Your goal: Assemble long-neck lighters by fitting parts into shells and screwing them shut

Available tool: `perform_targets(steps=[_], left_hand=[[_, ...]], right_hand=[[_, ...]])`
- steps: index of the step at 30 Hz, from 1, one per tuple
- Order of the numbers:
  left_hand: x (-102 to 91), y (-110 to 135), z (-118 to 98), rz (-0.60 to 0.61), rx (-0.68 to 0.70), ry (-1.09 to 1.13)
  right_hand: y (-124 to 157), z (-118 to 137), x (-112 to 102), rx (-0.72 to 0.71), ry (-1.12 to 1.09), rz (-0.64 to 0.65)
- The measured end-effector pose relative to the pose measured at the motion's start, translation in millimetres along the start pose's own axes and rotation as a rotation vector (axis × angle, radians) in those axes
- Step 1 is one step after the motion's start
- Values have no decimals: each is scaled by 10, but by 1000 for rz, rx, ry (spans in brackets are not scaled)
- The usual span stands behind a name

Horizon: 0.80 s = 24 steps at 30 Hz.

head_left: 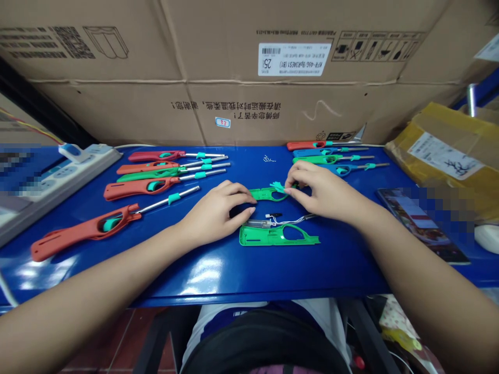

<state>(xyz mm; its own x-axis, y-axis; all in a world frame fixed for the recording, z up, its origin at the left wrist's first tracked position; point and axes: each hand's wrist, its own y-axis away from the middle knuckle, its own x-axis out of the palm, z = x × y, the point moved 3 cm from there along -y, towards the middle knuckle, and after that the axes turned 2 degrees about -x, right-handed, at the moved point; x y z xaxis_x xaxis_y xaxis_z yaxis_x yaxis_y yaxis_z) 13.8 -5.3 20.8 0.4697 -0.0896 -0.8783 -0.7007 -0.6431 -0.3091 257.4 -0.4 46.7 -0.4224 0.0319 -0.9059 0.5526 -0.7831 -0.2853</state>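
Thumb and fingertips of my left hand close about the left end of a green lighter shell half, which lies on the table. A small teal plastic trigger is pinched by my right hand at the right end of that shell half. Nearer me lies a second green shell half, with a trigger opening. Just behind it are a clear fuel tank and white wires leading to a metal tube, partly under my right hand.
Several red and green lighters lie at the left; more coloured lighters lie at the back right. A power strip stands far left, a phone and a yellow-taped parcel right. A large cardboard box walls the back.
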Motion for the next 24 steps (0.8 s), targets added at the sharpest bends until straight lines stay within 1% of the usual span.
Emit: perform_targets(steps=[1, 3, 5, 7, 9, 10, 11, 14, 16, 18, 21, 24], left_hand=[[1, 1, 15, -11, -16, -11], [0, 0, 42, -43, -42, -23], [-11, -3, 52, -82, -51, -18], [-33, -6, 32, -117, -38, 0], [-61, -7, -17, -131, 0, 28], [-71, -5, -50, -120, 28, 42], [-75, -2, -84, -94, 59, 53], [-49, 19, -164, 40, 117, 32], [-18, 33, -179, 108, 107, 20], [8, 40, -172, 143, 82, 43], [27, 38, -152, 151, 47, 103], [32, 32, -139, 151, 1, 132]], right_hand=[[9, 22, -23, -40, -51, 31], [35, 58, -40, -102, -145, 167], [62, 59, -31, -82, -155, 303], [73, 38, -16, -31, -109, 360], [71, 25, -10, -7, -80, 357], [69, 24, -13, -8, -81, 348], [69, 27, -22, -12, -90, 342], [88, 37, -72, -9, -138, 358], [110, 44, -101, 3, -174, 402], [124, 56, -109, 14, -196, 435], [111, 100, -73, 10, -192, 416], [84, 165, 21, 8, -167, 420]])
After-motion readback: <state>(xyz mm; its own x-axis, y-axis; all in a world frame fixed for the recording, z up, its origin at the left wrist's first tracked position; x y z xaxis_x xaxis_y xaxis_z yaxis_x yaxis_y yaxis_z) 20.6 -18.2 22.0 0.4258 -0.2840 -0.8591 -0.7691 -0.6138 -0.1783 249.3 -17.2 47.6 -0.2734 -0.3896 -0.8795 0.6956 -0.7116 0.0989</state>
